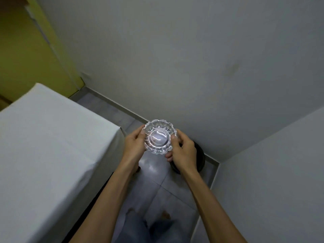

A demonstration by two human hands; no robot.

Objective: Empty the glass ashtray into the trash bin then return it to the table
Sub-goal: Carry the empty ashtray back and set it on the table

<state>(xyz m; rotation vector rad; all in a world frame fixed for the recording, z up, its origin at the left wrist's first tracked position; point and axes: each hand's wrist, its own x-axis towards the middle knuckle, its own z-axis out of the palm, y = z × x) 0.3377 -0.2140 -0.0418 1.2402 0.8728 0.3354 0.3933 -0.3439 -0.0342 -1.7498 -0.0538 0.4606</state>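
Both hands, left hand (pixel 134 142) and right hand (pixel 184 151), pinch the glass ashtray (pixel 159 136) by its rim, in the air beside the table (pixel 52 137) corner; next, probably tipping it over the dark bin (pixel 199 155)

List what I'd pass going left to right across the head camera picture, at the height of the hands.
Table draped in a white cloth → left hand → glass ashtray, held between both hands → right hand → dark trash bin, partly hidden behind that hand → grey wall.
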